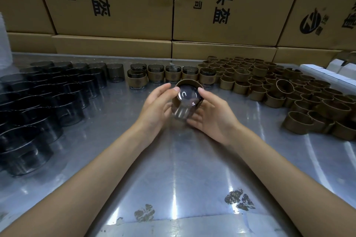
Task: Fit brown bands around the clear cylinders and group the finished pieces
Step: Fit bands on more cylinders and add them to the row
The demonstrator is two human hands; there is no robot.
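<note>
Left hand [157, 105] and right hand [211, 114] (thumbs up) seemingly cupped together.

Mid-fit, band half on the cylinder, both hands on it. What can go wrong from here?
1. The brown band sits only partway on the clear cylinder, which is tilted in the air between the left hand and right hand; it may cock and jam, or the piece could slip onto the metal table.
2. The finished pieces stand close behind; a forward push might topple them.

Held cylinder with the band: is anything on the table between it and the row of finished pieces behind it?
Nothing visible. The cylinder, held in the left hand and right hand, hangs just in front of the finished row; only bare table lies there.
</note>
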